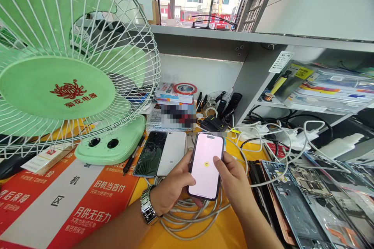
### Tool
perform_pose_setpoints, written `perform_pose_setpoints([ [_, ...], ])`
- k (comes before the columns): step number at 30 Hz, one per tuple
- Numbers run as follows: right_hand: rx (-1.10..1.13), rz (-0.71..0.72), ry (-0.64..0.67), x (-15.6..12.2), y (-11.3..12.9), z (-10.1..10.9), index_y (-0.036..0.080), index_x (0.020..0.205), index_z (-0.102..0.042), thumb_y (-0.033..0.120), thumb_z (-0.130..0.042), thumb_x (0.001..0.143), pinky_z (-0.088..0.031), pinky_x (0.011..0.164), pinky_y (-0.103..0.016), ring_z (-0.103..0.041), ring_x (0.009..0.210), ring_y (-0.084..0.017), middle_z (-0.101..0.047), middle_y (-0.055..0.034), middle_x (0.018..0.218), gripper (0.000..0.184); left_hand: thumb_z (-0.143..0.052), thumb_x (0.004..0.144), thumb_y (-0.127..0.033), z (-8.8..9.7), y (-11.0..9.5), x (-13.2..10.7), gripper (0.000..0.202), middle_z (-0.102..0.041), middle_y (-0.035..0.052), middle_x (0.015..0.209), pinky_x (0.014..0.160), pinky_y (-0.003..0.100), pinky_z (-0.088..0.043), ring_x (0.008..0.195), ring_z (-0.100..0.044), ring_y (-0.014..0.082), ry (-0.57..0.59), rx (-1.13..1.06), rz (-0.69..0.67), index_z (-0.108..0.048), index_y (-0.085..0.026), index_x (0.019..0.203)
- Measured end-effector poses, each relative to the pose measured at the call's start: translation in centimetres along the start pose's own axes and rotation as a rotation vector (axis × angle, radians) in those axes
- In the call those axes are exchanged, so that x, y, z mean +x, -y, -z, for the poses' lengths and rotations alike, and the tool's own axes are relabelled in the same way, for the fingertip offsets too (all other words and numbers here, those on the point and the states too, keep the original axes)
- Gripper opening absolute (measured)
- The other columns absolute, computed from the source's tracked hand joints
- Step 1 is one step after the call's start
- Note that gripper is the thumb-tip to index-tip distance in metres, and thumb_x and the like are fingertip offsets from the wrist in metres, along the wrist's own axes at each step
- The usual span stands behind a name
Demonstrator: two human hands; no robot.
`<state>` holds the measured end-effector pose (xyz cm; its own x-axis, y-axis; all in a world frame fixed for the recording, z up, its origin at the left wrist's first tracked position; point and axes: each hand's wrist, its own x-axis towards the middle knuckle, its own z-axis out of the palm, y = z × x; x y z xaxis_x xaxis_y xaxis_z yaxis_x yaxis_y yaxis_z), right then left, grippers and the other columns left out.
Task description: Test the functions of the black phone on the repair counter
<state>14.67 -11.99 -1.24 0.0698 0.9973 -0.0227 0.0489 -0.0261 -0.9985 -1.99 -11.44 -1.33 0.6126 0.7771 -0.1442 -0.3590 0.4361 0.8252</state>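
Between my hands is a smartphone (205, 179), upright, its lit pale-pink screen showing a small yellow icon in the middle. My left hand (177, 179) grips its left edge, with the thumb beside the screen and a metal watch (148, 206) on the wrist. My right hand (233, 177) holds the right edge, and its thumb lies over the screen near the icon. Under the phone lies a coil of grey cable (189, 237). Just left of it rest a black phone with a cracked screen (149, 155) and a white phone (172, 151).
A green fan (55, 89) with a wire cage fills the left side, its base (117, 151) on the desk. Opened phone parts (292, 198) and white cables (288, 140) crowd the right. Behind are stacked boxes (172, 99), red tape (185, 88) and a shelf (251, 62).
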Motion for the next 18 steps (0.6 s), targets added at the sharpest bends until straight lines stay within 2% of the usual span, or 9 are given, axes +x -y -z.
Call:
perform_pose_setpoints([
  [3,-0.051,0.001,0.104,-0.3,0.4,0.0,0.018,0.112,-0.055,0.036,-0.062,0.084,-0.049,0.072,-0.032,-0.06,0.082,-0.02,-0.065,-0.0053,0.095,0.035,-0.051,0.068,-0.011,-0.1,-0.2,0.0,0.072,-0.06,0.007,0.105,0.047,0.026,-0.055,0.076,-0.064,0.0223,-0.025,-0.021,-0.007,-0.04,-0.029,0.136],
  [6,-0.093,0.031,0.205,-0.5,0.7,0.0,0.023,0.132,-0.039,0.023,-0.068,0.077,-0.049,0.087,-0.035,-0.06,0.1,-0.021,-0.061,-0.0054,0.112,0.062,-0.052,0.068,-0.012,-0.1,-0.3,-0.1,0.069,-0.059,0.0071,0.107,0.047,0.026,-0.055,0.076,-0.063,0.0214,-0.046,-0.041,-0.012,-0.042,-0.028,0.134],
  [8,-0.109,0.05,0.218,-0.4,0.7,0.0,0.024,0.136,-0.036,0.021,-0.068,0.077,-0.048,0.089,-0.035,-0.059,0.103,-0.021,-0.06,-0.0055,0.117,0.068,-0.052,0.068,-0.012,-0.1,-0.3,-0.1,0.069,-0.06,0.0071,0.106,0.047,0.026,-0.055,0.079,-0.063,0.0226,-0.039,-0.038,-0.014,-0.041,-0.029,0.134],
  [9,-0.109,0.052,0.196,-0.3,0.7,0.1,0.022,0.132,-0.041,0.023,-0.067,0.079,-0.049,0.085,-0.034,-0.06,0.098,-0.02,-0.062,-0.0055,0.113,0.059,-0.051,0.069,-0.011,-0.1,-0.3,-0.1,0.07,-0.06,0.0071,0.104,0.048,0.026,-0.055,0.079,-0.064,0.0232,-0.032,-0.03,-0.015,-0.04,-0.029,0.136],
  [11,-0.117,0.044,0.117,0.0,0.7,0.3,0.018,0.109,-0.057,0.033,-0.059,0.086,-0.049,0.073,-0.03,-0.06,0.082,-0.019,-0.066,-0.0044,0.094,0.028,-0.051,0.069,-0.011,-0.1,-0.2,-0.1,0.072,-0.061,0.007,0.1,0.048,0.027,-0.055,0.077,-0.064,0.0238,-0.012,-0.012,-0.01,-0.037,-0.029,0.138],
  [13,-0.144,0.045,0.063,0.1,0.8,0.7,0.017,0.089,-0.061,0.038,-0.051,0.091,-0.046,0.065,-0.028,-0.057,0.071,-0.017,-0.063,-0.0027,0.079,0.024,-0.05,0.069,-0.01,0.0,-0.1,-0.1,0.073,-0.062,0.0067,0.096,0.047,0.027,-0.055,0.075,-0.065,0.0238,0.0,-0.002,-0.006,-0.037,-0.028,0.139],
  [15,-0.204,0.074,0.118,-0.1,0.9,1.2,0.017,0.097,-0.061,0.034,-0.053,0.09,-0.047,0.069,-0.028,-0.059,0.077,-0.017,-0.065,-0.003,0.087,0.02,-0.051,0.069,-0.011,0.0,-0.1,-0.1,0.071,-0.061,0.0071,0.099,0.047,0.027,-0.055,0.075,-0.064,0.0234,-0.008,-0.006,-0.008,-0.04,-0.028,0.137],
  [16,-0.241,0.079,0.179,-0.3,0.9,1.5,0.018,0.112,-0.058,0.029,-0.057,0.087,-0.047,0.073,-0.029,-0.06,0.084,-0.018,-0.066,-0.0034,0.096,0.027,-0.051,0.07,-0.012,0.0,-0.2,-0.1,0.069,-0.061,0.0073,0.1,0.048,0.027,-0.055,0.075,-0.064,0.0227,-0.014,-0.012,-0.009,-0.041,-0.027,0.136],
  [18,-0.317,0.054,0.308,-0.7,0.7,1.9,0.023,0.139,-0.036,0.02,-0.066,0.077,-0.048,0.08,-0.03,-0.06,0.095,-0.02,-0.064,-0.0038,0.109,0.068,-0.051,0.07,-0.013,0.0,-0.3,-0.1,0.067,-0.061,0.0074,0.103,0.048,0.026,-0.055,0.075,-0.063,0.0212,-0.017,-0.026,-0.009,-0.041,-0.027,0.135],
])
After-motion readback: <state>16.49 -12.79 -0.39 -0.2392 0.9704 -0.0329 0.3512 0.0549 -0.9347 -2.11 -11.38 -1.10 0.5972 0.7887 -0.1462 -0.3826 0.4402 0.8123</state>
